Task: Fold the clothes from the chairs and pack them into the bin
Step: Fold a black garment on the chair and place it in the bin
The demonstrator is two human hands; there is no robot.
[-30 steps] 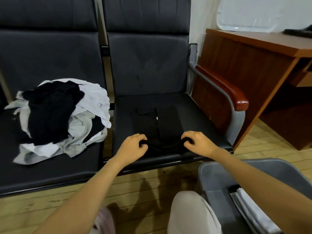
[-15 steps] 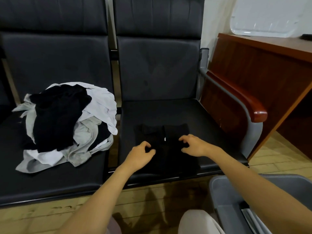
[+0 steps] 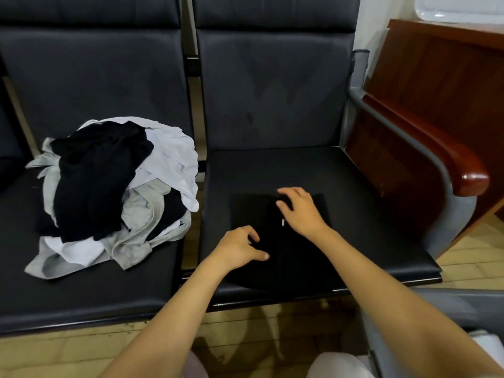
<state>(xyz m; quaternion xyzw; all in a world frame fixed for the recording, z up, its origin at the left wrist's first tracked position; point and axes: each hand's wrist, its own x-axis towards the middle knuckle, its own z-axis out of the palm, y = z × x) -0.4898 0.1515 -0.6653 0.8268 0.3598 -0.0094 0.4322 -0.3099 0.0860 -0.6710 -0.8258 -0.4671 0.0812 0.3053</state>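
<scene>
Down at the near right, one grey bin (image 3: 450, 304); beyond it, two hands on one folded black garment (image 3: 251, 211) on the right chair (image 3: 368, 214) of two: left hand (image 3: 240, 246) curled, grip unclear, right hand (image 3: 302, 211) loosely spread, reaching farther than before; one clothes pile (image 3: 117, 186) leftward

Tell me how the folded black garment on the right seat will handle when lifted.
Likely floppy: the black garment lies flat in thin folded layers, so it would probably sag and unfold if lifted by one edge. Probably light: it shows little bulk. Pushed, it may slide or bunch on the smooth seat.
</scene>
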